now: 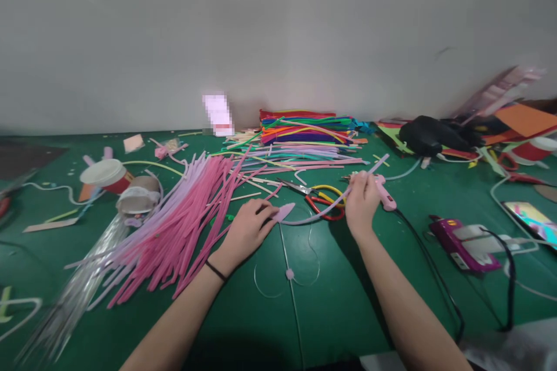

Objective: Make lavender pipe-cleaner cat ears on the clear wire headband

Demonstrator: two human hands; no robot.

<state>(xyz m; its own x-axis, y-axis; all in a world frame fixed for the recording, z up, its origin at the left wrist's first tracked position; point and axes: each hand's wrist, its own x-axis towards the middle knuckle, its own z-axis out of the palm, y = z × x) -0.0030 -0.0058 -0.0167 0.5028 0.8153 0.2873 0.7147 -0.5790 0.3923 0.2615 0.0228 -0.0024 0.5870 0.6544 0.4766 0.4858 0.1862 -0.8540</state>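
A lilac pipe cleaner (311, 220) runs between my two hands. My left hand (248, 224) is closed, its fingertips pinching a small flat lilac piece (285, 212) at the strip's left end. My right hand (362, 202) grips the strip further along, and its free end sticks out up and to the right. Just behind the strip lie scissors (326, 197) with red and yellow handles, partly under it. Beside my right hand rests a pink glue gun (386, 194). Below the strip, a thin stem (296, 307) with a small lilac disc (289, 274) and curled wire lies on the table.
Pink pipe cleaners (187, 226) spread left of my left hand, near a paper cup (104, 175) and a tape roll (139, 200). Multicoloured bundles (307, 130) lie by the grey partition (278, 40). A purple power strip (463, 246), cables and a phone (533, 220) sit right.
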